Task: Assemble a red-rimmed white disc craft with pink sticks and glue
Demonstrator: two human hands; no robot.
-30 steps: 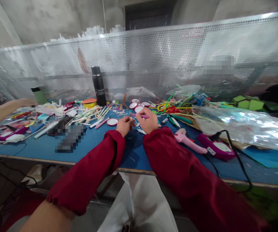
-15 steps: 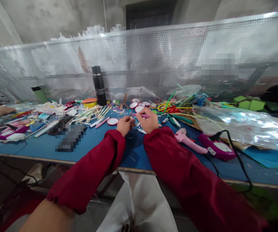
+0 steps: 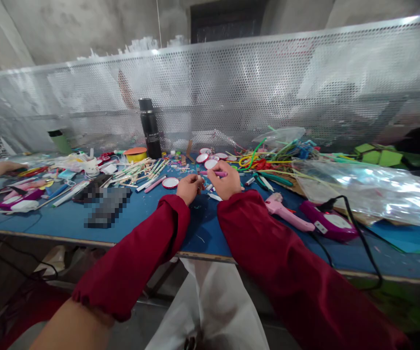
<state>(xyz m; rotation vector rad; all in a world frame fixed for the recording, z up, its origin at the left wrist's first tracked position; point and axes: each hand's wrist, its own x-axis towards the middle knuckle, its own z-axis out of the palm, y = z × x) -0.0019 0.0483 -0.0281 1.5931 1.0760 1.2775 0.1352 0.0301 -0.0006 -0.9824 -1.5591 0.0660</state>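
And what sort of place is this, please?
Probably a craft workshop: a pink glue gun and scattered sticks lie on the blue worktable, and the right hand holds a pink pen-like tool.

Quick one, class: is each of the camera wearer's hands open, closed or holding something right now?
Left hand: closed in a pinch; whether it holds something small cannot be told.
Right hand: closed, holding a pink pen.

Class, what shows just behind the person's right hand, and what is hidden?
Beyond the right hand lie round, red-rimmed white pieces. The hand, holding a pink pen-like tool, covers the tabletop directly behind it, so anything there cannot be seen.
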